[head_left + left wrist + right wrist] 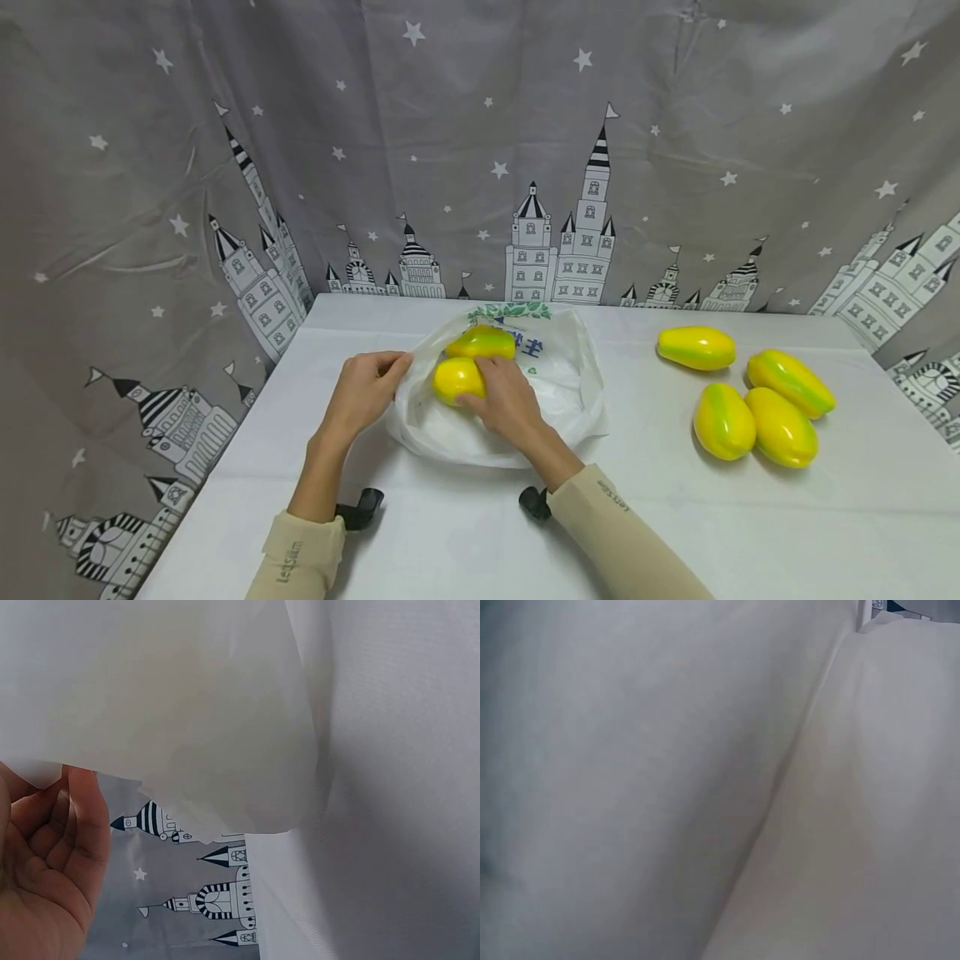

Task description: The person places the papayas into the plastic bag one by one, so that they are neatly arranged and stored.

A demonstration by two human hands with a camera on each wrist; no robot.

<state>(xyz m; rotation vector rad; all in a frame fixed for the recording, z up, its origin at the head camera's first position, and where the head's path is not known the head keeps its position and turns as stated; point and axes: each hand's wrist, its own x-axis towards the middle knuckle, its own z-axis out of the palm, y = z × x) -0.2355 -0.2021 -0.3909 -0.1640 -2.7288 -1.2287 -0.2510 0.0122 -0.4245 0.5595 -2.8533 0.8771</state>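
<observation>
A white plastic bag [555, 392] with green leaf print lies spread open on the table. Its left rim is pinched by my left hand [363, 392]; in the left wrist view the curled fingers of that left hand [56, 862] meet the bag's edge [202, 735]. Inside the bag, my right hand [510, 400] grips a yellow papaya [453, 379] between thumb and fingers. Just behind it lies a second papaya [480, 342], yellow and green. The right wrist view is filled by the pale bag [870, 795], and the hand is hidden there.
On the right of the white table [645, 533] are several more papayas: one alone [697, 347] towards the back, and a cluster with one papaya [783, 425] at its front. A grey curtain [450, 125] with printed castles hangs behind the table.
</observation>
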